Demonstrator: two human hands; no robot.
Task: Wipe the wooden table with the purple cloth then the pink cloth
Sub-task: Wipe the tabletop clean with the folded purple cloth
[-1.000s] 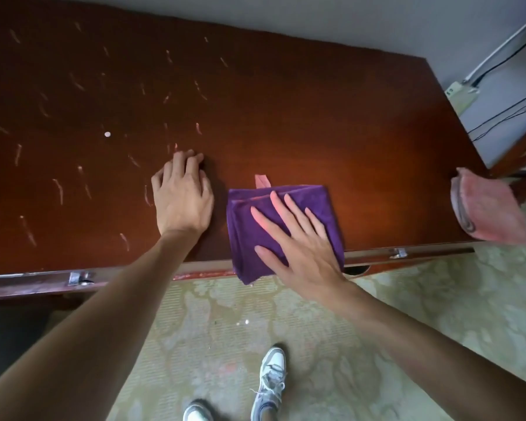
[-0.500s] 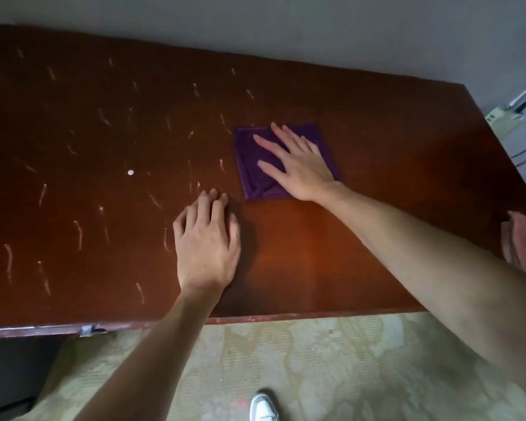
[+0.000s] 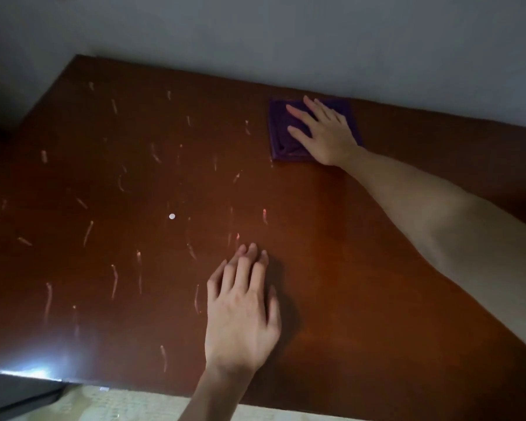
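The folded purple cloth [image 3: 281, 138] lies flat near the far edge of the dark wooden table [image 3: 362, 238]. My right hand [image 3: 322, 132] presses on it with straight, spread fingers, the arm stretched across the table from the right. My left hand [image 3: 240, 311] rests flat on the bare wood near the front edge, fingers straight and pointing away from me. The pink cloth is out of view.
Pale streaks and scratches [image 3: 113, 281] cover the left half of the tabletop, with a small white dot [image 3: 172, 216] among them. A grey wall [image 3: 286, 38] runs along the table's far edge. Patterned floor [image 3: 128, 405] shows below the front edge.
My right hand has pushed the purple cloth from the front edge to the far edge of the table. My left hand stayed flat in place. The view tilted up, dropping the pink cloth from sight.
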